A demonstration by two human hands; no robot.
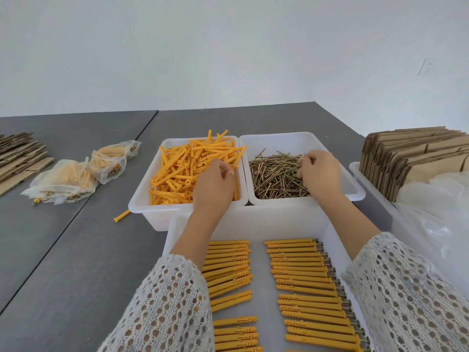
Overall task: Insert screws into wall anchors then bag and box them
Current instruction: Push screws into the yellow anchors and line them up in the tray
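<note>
Two white bins sit side by side mid-worktop, so each hand feeds from its own: the left hand curls its grip into the yellow anchors, the right hand into the screws; whether either holds a piece I cannot tell. Assembled anchors lie in rows in the tray at the near edge, ready for bagging. Filled bags rest toward the left edge, and flat cartons stand at the right edge.

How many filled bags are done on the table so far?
3 filled bags, all left of the anchor bin: the nearest, the middle, the farthest. They overlap, so another may be hidden.
</note>
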